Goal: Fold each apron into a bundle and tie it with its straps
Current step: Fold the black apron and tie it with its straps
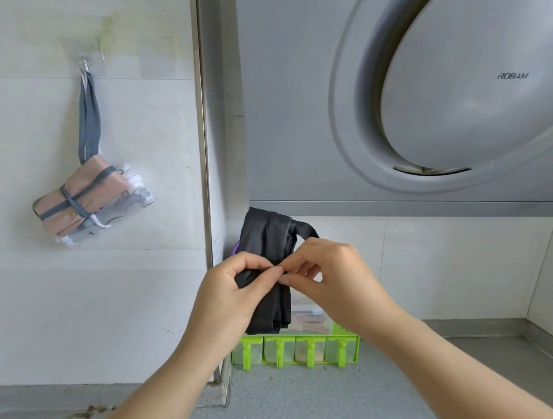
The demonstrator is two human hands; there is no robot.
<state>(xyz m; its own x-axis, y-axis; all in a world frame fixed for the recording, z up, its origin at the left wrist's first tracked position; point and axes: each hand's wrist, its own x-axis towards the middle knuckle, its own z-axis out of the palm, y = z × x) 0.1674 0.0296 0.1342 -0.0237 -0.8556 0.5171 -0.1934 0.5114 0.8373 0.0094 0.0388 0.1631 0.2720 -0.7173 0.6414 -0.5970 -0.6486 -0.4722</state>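
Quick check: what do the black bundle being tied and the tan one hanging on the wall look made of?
Black bundle: probably thin synthetic cloth, going by its faint sheen and soft, limp folds. Tan bundle: smooth matte fabric, perhaps coated, with flat grey straps. A clear, plastic-looking edge shows at its end, but I can't be sure.

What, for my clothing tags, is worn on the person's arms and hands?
Nothing that shows. The left hand and right hand are bare: no gloves, rings, watch or bracelet. No sleeve is in view on either arm up to the frame's edge.
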